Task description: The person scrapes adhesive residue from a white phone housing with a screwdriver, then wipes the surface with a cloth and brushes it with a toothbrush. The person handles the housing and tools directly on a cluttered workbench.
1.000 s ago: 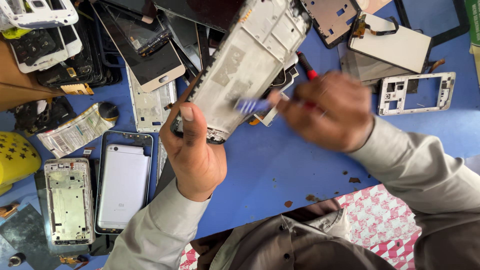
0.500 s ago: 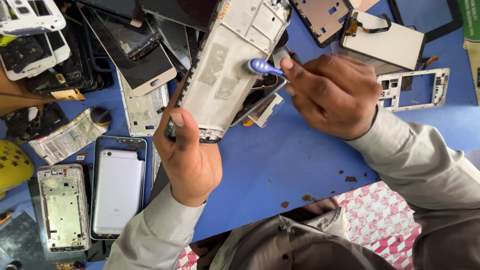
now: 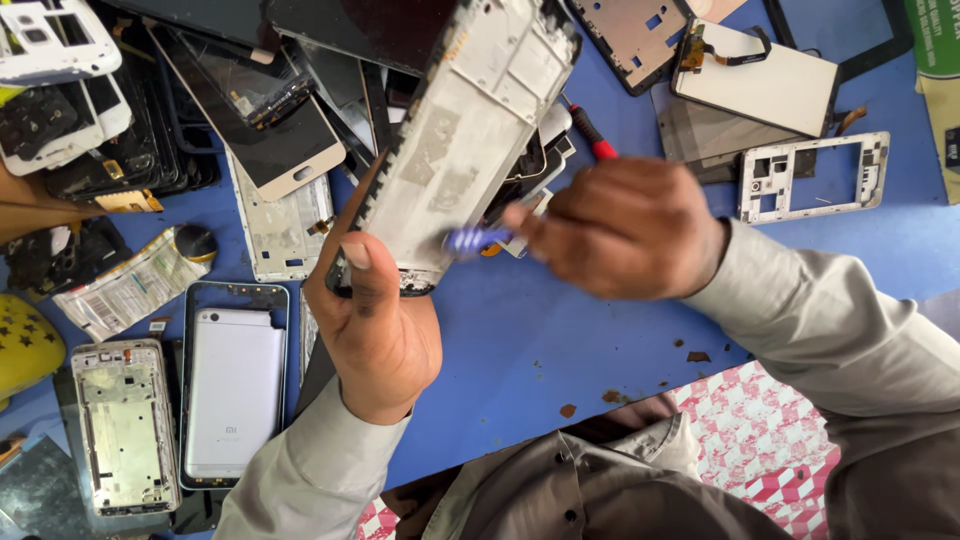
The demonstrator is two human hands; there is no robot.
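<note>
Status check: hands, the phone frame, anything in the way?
Left hand grips phone frame at its lower end. Right hand holds blue tool against it. Nothing between them.

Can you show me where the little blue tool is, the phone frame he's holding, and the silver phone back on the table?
blue tool [image 3: 476, 238], head view, on its blurred blue tip.
phone frame [image 3: 468, 140], head view, on its grey middle plate.
silver phone back [image 3: 234, 390], head view, on its flat centre.

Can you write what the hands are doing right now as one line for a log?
left hand: holds phone frame tilted above blue table | right hand: holds blue tool at frame's lower end | around: phone parts
</note>
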